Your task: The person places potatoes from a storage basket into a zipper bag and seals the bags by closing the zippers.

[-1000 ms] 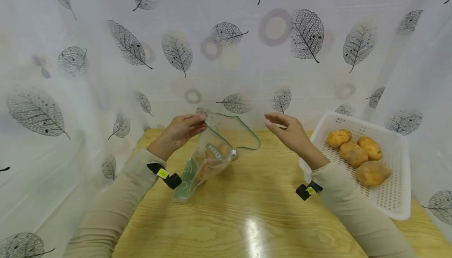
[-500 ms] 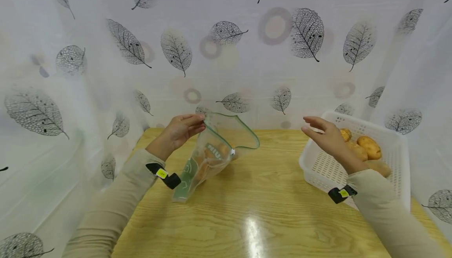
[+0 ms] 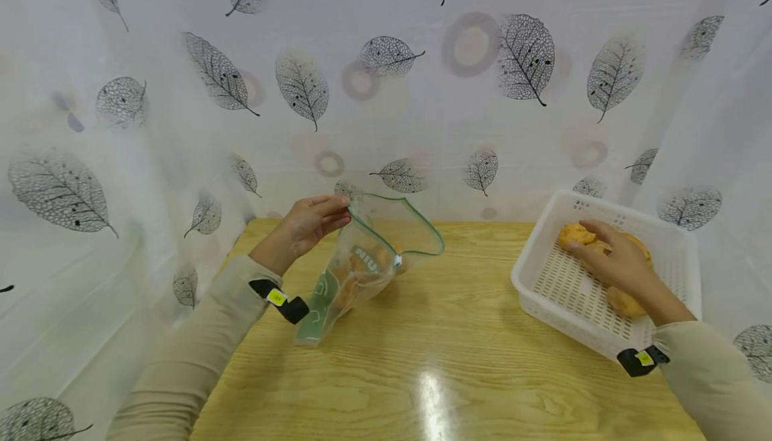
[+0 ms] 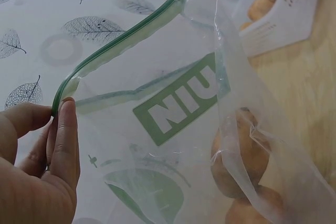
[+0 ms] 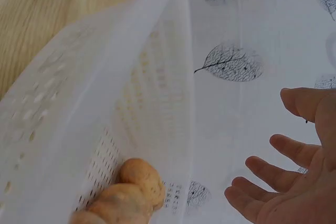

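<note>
My left hand pinches the green zip edge of a clear zip bag between thumb and fingers. The bag's mouth gapes toward the right, and a white slider sits on its zip. In the left wrist view, potatoes show through the plastic, beside a green "NIU" label. Over the white basket, my right hand reaches with relaxed, parted fingers and holds nothing. Its fingertips overlap a potato in the head view; other potatoes are partly hidden beneath the hand.
The perforated white plastic basket stands at the right on a wooden table. A pale curtain with leaf prints hangs behind and along the sides. Each wrist wears a small black camera.
My right hand has moved rightward from near the bag's mouth to over the potatoes in the basket. The left hand and the bag have stayed put.
</note>
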`<state>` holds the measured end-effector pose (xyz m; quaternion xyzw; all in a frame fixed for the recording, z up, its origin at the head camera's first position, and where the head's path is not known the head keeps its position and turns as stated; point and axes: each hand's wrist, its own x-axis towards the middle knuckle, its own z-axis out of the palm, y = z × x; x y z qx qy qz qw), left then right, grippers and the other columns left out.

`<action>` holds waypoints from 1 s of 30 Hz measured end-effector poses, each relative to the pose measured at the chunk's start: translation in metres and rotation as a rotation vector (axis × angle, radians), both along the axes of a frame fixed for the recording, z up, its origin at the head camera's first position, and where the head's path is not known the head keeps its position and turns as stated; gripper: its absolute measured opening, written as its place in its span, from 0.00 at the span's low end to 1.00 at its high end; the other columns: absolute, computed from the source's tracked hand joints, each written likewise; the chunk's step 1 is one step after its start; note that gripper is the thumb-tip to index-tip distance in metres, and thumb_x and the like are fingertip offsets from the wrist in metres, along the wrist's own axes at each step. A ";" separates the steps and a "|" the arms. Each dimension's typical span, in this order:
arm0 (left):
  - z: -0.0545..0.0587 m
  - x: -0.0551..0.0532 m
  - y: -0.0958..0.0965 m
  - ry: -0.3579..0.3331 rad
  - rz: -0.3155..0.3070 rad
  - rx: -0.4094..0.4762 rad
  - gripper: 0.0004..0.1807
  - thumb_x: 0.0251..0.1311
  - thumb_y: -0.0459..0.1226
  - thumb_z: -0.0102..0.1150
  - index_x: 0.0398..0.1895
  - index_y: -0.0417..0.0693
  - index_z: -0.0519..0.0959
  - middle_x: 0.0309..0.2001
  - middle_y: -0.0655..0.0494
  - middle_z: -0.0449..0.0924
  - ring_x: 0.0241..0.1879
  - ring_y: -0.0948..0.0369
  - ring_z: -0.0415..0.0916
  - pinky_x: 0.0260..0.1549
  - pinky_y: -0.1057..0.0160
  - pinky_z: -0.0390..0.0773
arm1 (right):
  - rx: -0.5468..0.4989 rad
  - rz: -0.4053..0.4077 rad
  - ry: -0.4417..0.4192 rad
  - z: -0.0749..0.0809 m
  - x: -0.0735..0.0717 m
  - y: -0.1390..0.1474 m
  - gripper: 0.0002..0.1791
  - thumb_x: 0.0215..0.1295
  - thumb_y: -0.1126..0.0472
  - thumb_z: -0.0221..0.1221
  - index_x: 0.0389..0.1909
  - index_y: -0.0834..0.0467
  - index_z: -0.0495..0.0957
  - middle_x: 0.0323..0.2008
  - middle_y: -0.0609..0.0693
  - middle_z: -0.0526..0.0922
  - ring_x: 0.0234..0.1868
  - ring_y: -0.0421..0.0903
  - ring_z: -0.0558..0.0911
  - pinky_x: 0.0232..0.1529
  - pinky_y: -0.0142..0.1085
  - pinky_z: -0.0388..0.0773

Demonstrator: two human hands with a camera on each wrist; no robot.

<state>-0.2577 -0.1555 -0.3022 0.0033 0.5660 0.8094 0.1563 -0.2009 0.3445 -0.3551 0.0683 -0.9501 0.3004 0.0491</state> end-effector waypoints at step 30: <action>-0.004 0.000 -0.002 -0.002 0.013 -0.003 0.12 0.68 0.28 0.51 0.30 0.44 0.84 0.29 0.54 0.82 0.30 0.63 0.82 0.37 0.72 0.85 | 0.341 0.045 -0.136 -0.070 0.016 0.087 0.42 0.60 0.48 0.64 0.59 0.79 0.61 0.58 0.87 0.54 0.55 0.83 0.54 0.54 0.76 0.48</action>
